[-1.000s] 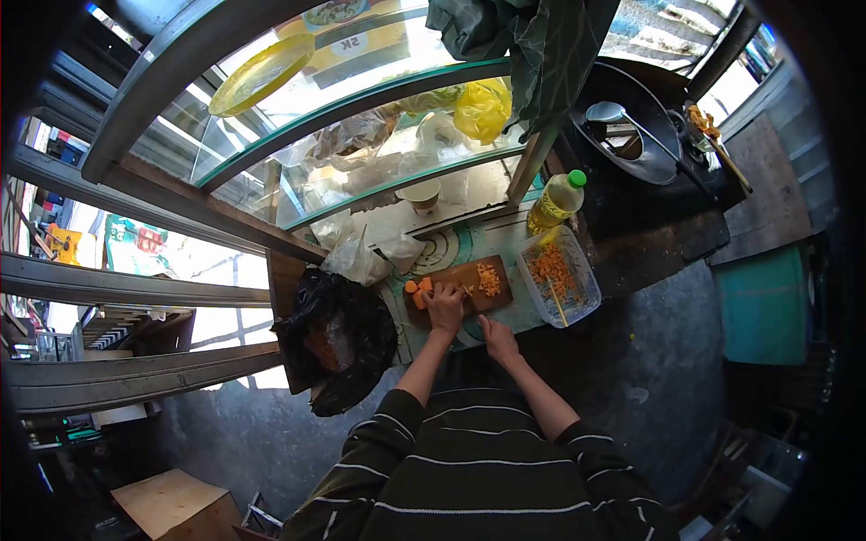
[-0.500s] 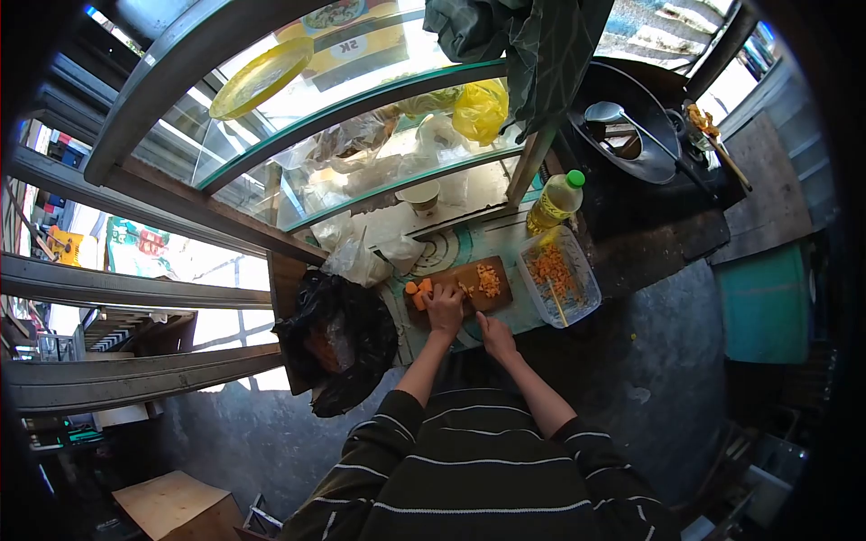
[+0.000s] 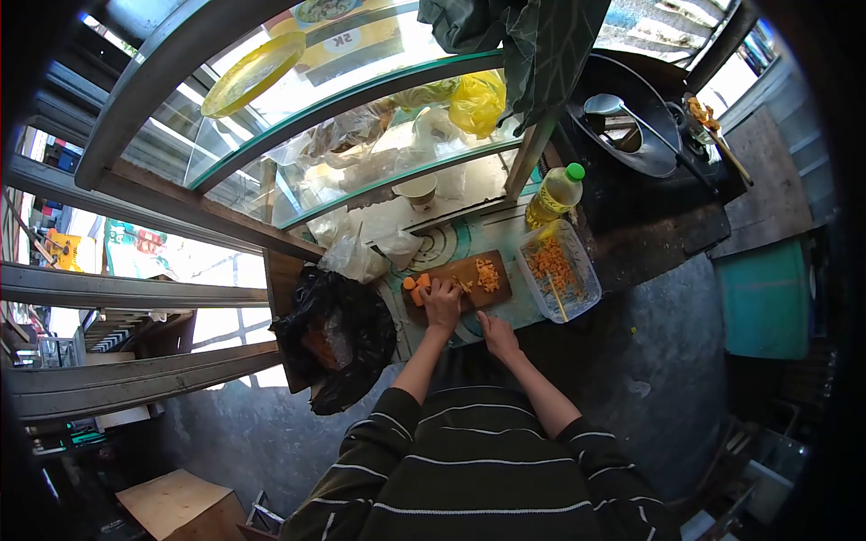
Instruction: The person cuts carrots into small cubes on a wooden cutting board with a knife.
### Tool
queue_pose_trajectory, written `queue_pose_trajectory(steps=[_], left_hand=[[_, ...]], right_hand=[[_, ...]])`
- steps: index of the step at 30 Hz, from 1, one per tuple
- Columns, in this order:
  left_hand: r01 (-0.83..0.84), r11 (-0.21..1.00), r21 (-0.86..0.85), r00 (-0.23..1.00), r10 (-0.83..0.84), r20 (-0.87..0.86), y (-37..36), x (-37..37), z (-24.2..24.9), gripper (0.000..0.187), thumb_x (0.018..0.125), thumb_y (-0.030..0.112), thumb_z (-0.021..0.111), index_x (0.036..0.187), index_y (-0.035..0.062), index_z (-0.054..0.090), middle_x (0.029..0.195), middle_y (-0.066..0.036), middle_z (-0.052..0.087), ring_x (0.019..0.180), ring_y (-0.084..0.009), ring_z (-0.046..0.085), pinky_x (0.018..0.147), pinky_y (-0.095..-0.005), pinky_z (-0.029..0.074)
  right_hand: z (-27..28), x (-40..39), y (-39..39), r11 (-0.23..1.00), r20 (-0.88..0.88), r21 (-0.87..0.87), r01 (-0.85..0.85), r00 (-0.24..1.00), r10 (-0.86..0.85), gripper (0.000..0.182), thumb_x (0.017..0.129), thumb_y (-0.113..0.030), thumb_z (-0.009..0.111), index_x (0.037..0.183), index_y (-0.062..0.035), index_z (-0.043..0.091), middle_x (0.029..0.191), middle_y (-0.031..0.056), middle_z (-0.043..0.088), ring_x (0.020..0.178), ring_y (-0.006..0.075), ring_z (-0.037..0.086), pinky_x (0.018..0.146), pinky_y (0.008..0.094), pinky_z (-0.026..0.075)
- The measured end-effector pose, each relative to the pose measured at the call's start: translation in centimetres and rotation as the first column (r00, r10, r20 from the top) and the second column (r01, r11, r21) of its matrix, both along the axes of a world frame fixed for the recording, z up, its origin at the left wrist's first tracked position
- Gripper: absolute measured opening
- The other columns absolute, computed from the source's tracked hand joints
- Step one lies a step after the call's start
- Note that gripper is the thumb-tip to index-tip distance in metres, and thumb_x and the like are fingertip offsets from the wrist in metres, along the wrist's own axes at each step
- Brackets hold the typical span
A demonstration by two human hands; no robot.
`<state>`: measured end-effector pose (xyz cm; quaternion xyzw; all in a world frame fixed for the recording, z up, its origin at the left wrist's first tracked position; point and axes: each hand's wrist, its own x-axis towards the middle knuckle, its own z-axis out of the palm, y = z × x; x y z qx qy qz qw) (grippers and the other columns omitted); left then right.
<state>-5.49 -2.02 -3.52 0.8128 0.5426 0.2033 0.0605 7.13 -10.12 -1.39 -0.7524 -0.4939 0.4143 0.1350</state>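
Note:
A brown cutting board (image 3: 445, 270) lies on the worn green-and-white counter. My left hand (image 3: 442, 307) presses down on it with bent fingers, holding orange carrot; the held part is mostly covered. Thick carrot chunks (image 3: 418, 287) sit just left of those fingers. A pile of diced carrot (image 3: 487, 275) rests at the board's right end. Below the board's near edge, my right hand (image 3: 499, 336) is closed around what appears to be a knife, its blade hardly visible. Right of the board, a clear plastic tub (image 3: 585, 300) contains more diced carrot (image 3: 550, 263) and a yellow stick-like utensil.
An oil bottle (image 3: 555, 196) with a green cap stands behind the tub. A black plastic bag (image 3: 365, 316) bulges at the left. Beyond the counter rises a glass display case (image 3: 361, 194). A wok (image 3: 654, 158) with a ladle sits at the back right.
The view has shifted very slightly. My left fingers have moved a little on the carrot, and my right hand stays in nearly the same place.

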Motion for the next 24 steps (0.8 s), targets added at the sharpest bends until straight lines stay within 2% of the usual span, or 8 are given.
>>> queue_pose_trajectory(steps=[3, 7, 10, 13, 16, 19, 21, 24], left_hand=[[0.021, 1.000, 0.019, 0.998, -0.020, -0.056, -0.2, -0.1, 0.6, 0.004, 0.065, 0.011, 0.064, 0.069, 0.0110, 0.063, 0.074, -0.001, 0.054, 0.081, -0.0192, 0.049, 0.074, -0.0386, 0.030], [0.022, 0.999, 0.028, 0.999, -0.021, -0.037, -0.2, -0.3, -0.1, 0.007, 0.064, 0.011, 0.063, 0.070, 0.0113, 0.063, 0.074, -0.001, 0.053, 0.081, -0.0194, 0.049, 0.074, -0.0393, 0.030], [0.016, 1.000, 0.025, 1.000, -0.015, -0.020, -0.2, -0.3, -0.5, 0.007, 0.064, 0.011, 0.064, 0.070, 0.0119, 0.063, 0.074, 0.000, 0.054, 0.082, -0.0191, 0.049, 0.074, -0.0397, 0.030], [0.007, 1.000, -0.001, 1.000, -0.007, -0.021, -0.2, -0.3, -0.3, 0.006, 0.064, 0.012, 0.064, 0.070, 0.0124, 0.063, 0.074, 0.000, 0.055, 0.083, -0.0189, 0.049, 0.074, -0.0398, 0.030], [0.005, 1.000, -0.012, 1.000, -0.005, -0.031, 0.0, -0.4, 0.1, 0.007, 0.063, 0.013, 0.066, 0.070, 0.0129, 0.064, 0.075, 0.001, 0.056, 0.083, -0.0189, 0.049, 0.074, -0.0397, 0.030], [0.016, 1.000, -0.019, 0.998, -0.017, -0.052, 0.0, -0.7, 0.2, 0.008, 0.063, 0.015, 0.067, 0.071, 0.0133, 0.065, 0.076, 0.001, 0.056, 0.084, -0.0188, 0.049, 0.075, -0.0396, 0.030], [0.021, 1.000, -0.020, 0.997, -0.023, -0.069, 0.0, -0.6, -0.1, 0.008, 0.064, 0.015, 0.067, 0.071, 0.0134, 0.065, 0.075, 0.001, 0.056, 0.084, -0.0187, 0.049, 0.075, -0.0395, 0.030], [0.004, 1.000, -0.021, 1.000, -0.004, -0.026, -0.2, -0.6, -0.3, 0.007, 0.064, 0.015, 0.067, 0.070, 0.0131, 0.064, 0.075, 0.001, 0.056, 0.085, -0.0186, 0.049, 0.076, -0.0392, 0.030]], right_hand=[[0.1, -0.3, 1.0, 0.999, -0.062, 0.005, 0.044, 0.997, -0.043, 0.056, 0.091, -0.044, 0.029, 0.085, 0.0027, 0.059, 0.083, 0.0270, 0.056, 0.088, 0.0420, 0.052, 0.072, 0.0461, 0.040], [0.4, 0.0, -0.6, 1.000, -0.062, -0.021, -0.004, 0.998, 0.002, 0.057, 0.090, -0.047, 0.027, 0.085, -0.0001, 0.059, 0.087, 0.0247, 0.057, 0.091, 0.0423, 0.051, 0.075, 0.0489, 0.040], [0.4, -0.4, -1.0, 0.998, -0.072, -0.008, 0.055, 0.996, -0.055, 0.057, 0.090, -0.047, 0.027, 0.085, -0.0003, 0.059, 0.088, 0.0247, 0.057, 0.091, 0.0422, 0.051, 0.075, 0.0490, 0.039], [0.2, -0.4, 0.2, 0.999, -0.024, -0.006, 0.043, 0.999, -0.043, 0.056, 0.091, -0.044, 0.029, 0.083, 0.0032, 0.058, 0.083, 0.0264, 0.057, 0.088, 0.0425, 0.052, 0.072, 0.0464, 0.040], [0.3, -0.4, 0.9, 0.999, -0.091, 0.015, 0.050, 0.995, -0.048, 0.056, 0.091, -0.044, 0.030, 0.084, 0.0036, 0.057, 0.083, 0.0265, 0.056, 0.088, 0.0425, 0.052, 0.073, 0.0466, 0.040], [0.6, -0.3, -0.4, 0.998, -0.062, 0.015, 0.056, 0.997, -0.055, 0.056, 0.091, -0.044, 0.030, 0.083, 0.0039, 0.057, 0.081, 0.0264, 0.057, 0.087, 0.0426, 0.052, 0.072, 0.0464, 0.040], [0.6, -0.4, -1.1, 0.999, -0.042, -0.037, 0.033, 0.998, -0.035, 0.055, 0.090, -0.045, 0.028, 0.088, -0.0003, 0.060, 0.089, 0.0247, 0.057, 0.092, 0.0416, 0.051, 0.076, 0.0481, 0.041], [0.4, -0.5, -0.6, 0.999, 0.018, -0.037, 0.013, 1.000, -0.013, 0.055, 0.091, -0.044, 0.027, 0.087, 0.0003, 0.059, 0.089, 0.0254, 0.057, 0.092, 0.0419, 0.051, 0.077, 0.0486, 0.040]])
